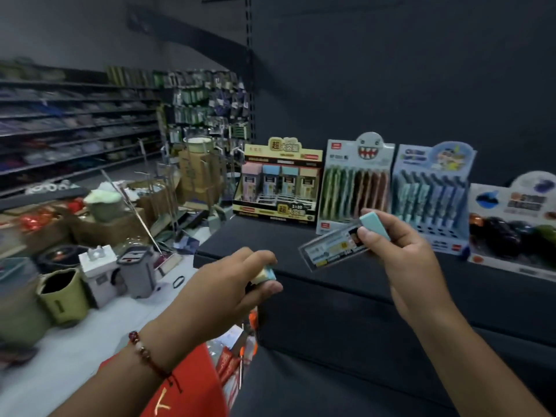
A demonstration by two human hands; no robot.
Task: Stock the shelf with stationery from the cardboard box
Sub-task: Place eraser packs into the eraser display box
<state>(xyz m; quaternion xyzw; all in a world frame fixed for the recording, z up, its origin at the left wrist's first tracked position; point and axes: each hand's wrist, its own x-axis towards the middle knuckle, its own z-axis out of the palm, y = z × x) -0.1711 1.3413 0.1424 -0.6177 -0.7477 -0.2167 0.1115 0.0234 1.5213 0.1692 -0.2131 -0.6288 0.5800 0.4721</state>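
Note:
My right hand (400,257) grips a slim clear refill case with a teal cap (337,243), held tilted above the dark shelf (346,284). My left hand (228,284) is closed around a small pastel teal and yellow item (266,273), just off the shelf's left front corner. At the back of the shelf stand display boxes: a yellow one with pastel cases (278,188), a shark-topped pen display (358,182), a blue pen display (433,194) and a blurred box (514,227) at the far right. The cardboard box itself is not clearly in view.
Below my left wrist a red container (186,383) holds packaged goods. To the left the floor is crowded with mop buckets (135,270), a green bin (61,293), cartons and poles. Stocked aisle shelves (75,124) run along the far left.

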